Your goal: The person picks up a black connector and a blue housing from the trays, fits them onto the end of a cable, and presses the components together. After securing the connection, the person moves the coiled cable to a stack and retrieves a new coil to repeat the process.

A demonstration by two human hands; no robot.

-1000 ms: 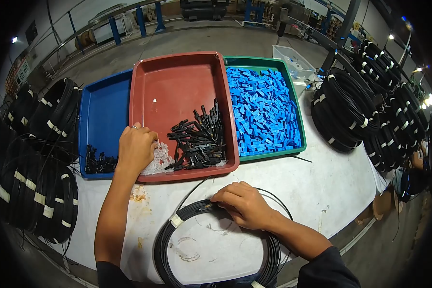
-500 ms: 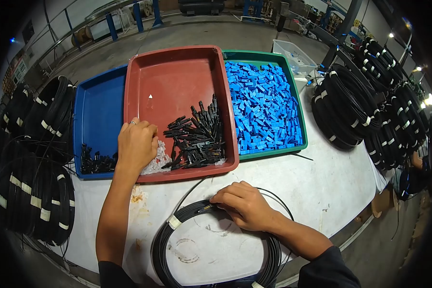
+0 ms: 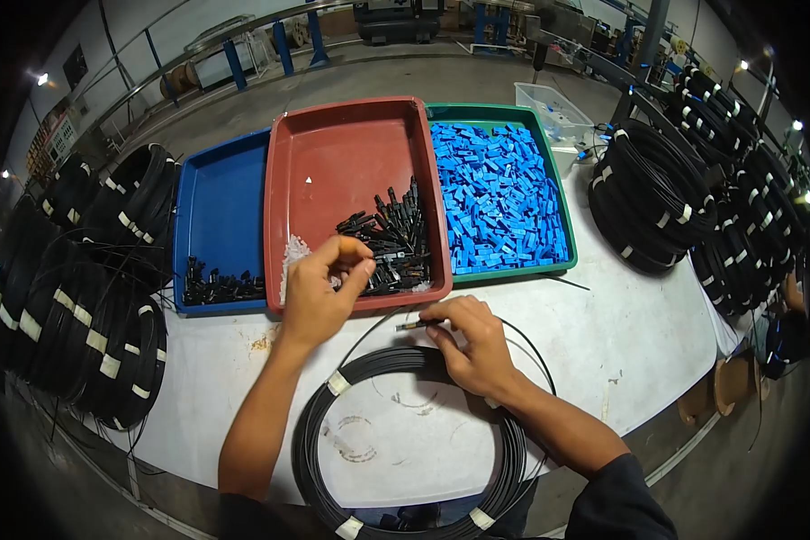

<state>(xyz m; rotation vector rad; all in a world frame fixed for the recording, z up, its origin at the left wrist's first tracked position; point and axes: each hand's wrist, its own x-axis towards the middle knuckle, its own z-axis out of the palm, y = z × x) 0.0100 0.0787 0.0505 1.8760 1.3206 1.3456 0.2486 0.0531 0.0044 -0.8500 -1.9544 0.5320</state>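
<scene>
A cable workshop around me, black coils (image 3: pixel 621 211) by the left and right edges of the bench (image 3: pixel 603 378), parts trays (image 3: pixel 355 144) near its far edge, blue posts (image 3: pixel 234 65) beyond

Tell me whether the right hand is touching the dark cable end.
Touching: the head view shows the right hand pinching the dark cable end between thumb and fingers, with its tip sticking out past the grip.

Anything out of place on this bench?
Minor: one small white piece sits alone in the red tray, away from the clear pieces. The white tabletop has an orange-brown stain and, inside the cable coil, dark curved marks.
</scene>
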